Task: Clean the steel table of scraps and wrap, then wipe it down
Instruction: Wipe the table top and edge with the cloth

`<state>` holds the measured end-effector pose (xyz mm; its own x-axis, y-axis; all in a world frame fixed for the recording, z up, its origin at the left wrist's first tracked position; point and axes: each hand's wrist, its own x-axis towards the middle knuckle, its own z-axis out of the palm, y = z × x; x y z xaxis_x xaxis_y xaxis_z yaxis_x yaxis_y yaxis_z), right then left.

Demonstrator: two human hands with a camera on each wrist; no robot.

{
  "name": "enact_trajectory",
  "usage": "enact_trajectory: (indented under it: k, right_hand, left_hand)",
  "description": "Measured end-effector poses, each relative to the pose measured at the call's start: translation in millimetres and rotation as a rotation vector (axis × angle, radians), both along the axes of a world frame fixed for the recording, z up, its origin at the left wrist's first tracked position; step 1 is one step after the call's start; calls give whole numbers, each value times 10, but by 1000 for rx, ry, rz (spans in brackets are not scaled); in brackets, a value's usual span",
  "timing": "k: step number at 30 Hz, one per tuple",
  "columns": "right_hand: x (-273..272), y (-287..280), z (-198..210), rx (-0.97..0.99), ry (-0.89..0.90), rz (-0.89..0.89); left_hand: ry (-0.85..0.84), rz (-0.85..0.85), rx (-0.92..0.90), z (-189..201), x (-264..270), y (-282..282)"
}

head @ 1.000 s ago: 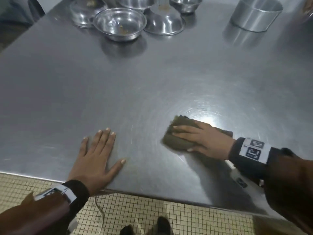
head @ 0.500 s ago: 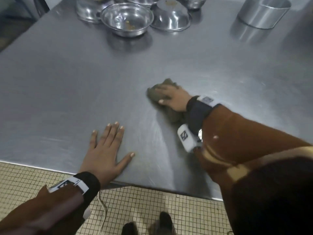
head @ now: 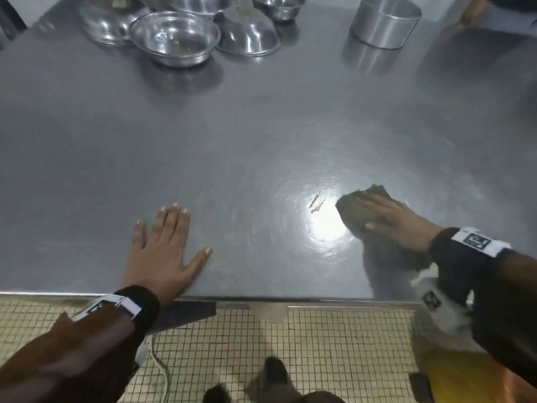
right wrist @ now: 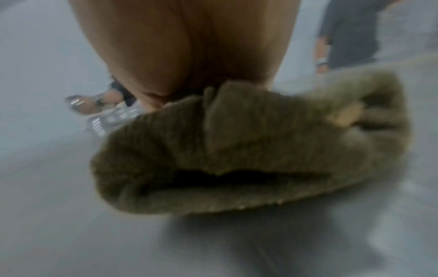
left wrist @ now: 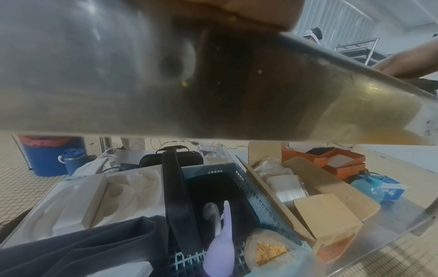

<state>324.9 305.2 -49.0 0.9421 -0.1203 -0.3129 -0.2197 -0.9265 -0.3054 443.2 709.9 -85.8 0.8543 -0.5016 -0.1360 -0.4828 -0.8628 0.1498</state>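
Observation:
A folded olive-brown cloth (head: 353,207) lies on the steel table (head: 232,135) at the near right, beside a bright light glare. My right hand (head: 389,219) presses flat on the cloth with straight fingers. In the right wrist view the cloth (right wrist: 249,150) fills the middle under my palm, blurred. A small smear (head: 318,202) marks the table just left of the cloth. My left hand (head: 162,245) lies flat on the table near the front edge, fingers spread, holding nothing.
Several steel bowls (head: 174,36) cluster at the far left-centre, one holding scraps. A steel pot (head: 385,20) stands at the far right. The left wrist view looks under the table edge (left wrist: 213,93) at a shelf with a blue basket (left wrist: 237,206) and boxes.
My right hand has swept the cloth from the table's middle back toward me and to the right. The left hand has stayed flat in place.

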Motion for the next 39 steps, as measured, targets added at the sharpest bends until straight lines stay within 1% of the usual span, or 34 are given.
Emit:
enact_trajectory:
  k: [2, 3, 5, 7, 9, 11, 13, 14, 16, 18, 20, 21, 22, 23, 24, 25, 26, 27, 29, 31, 32, 33, 34, 36, 38, 39]
  right_hand:
    - [410, -94, 7, 25, 5, -172]
    - [626, -68, -2, 26, 7, -203]
    - [983, 150, -12, 11, -4, -189]
    - [1148, 564, -29, -2, -8, -109]
    - [1033, 1079, -78, -5, 2, 18]
    - [629, 1480, -111, -11, 15, 100]
    - [80, 1617, -91, 6, -3, 146]
    - [-194, 1591, -55, 19, -10, 137]
    - [-613, 1328, -24, 1, -20, 51]
    - [-770, 834, -91, -41, 22, -135]
    - [-621, 378, -160, -76, 14, -305]
    - [-465, 243, -172, -51, -9, -404]
    - [-253, 175, -214, -26, -26, -505]
    - [-27, 186, -257, -10, -35, -564]
    - [180, 285, -277, -10, -44, -559]
    - [337, 473, -303, -28, -53, -504]
    - [418, 727, -316, -66, -61, -420]
    - [427, 1023, -290, -62, -65, -341]
    - [202, 1547, -230, 6, -30, -213]
    - [-269, 1916, -151, 35, -63, -64]
    - [-533, 1949, -151, 11, -104, -7]
    - [-743, 1838, -146, -14, -128, -22]
    - [-909, 1606, -170, -53, -130, -102]
    - [-1151, 983, -288, -95, -105, -350]
    - [-1228, 421, -289, -157, -53, -592]
    - [-1179, 241, -289, -154, -33, -681]
  left_hand:
    - [-4, 5, -8, -7, 0, -1]
    - [-3, 7, -12, -12, 1, -2]
    - [-5, 6, -14, -17, 5, -6]
    - [-9, 3, -7, -20, 10, -7]
    - [-10, 0, 10, -22, 12, 2]
    - [-10, -1, -7, -26, 16, 2]
    - [-1, -4, -21, -35, 20, 5]
    - [3, -8, -22, -39, 25, 8]
    - [3, -17, -25, -48, 27, 19]
    - [0, -24, -20, -56, 30, 29]
    - [-7, -23, -17, -58, 33, 25]
    - [-16, -22, -12, -62, 30, 21]
    - [-26, -24, -6, -63, 27, 16]
    - [-35, -23, -5, -68, 30, 11]
    - [-40, -22, -4, -75, 36, 12]
    - [-42, -24, -1, -83, 35, 18]
    - [-48, -30, -2, -95, 36, 27]
    - [-55, -37, -4, -103, 41, 28]
    - [-52, -39, -1, -107, 37, 28]
    - [-60, -34, 1, -97, 35, 17]
    - [-70, -34, 2, -89, 29, 10]
    - [-77, -38, 3, -87, 26, 7]
    - [-78, -43, 1, -83, 23, 11]
    - [-68, -43, -16, -86, 23, 14]
    - [-62, -41, -28, -101, 25, 17]
    - [-66, -41, -31, -108, 29, 15]
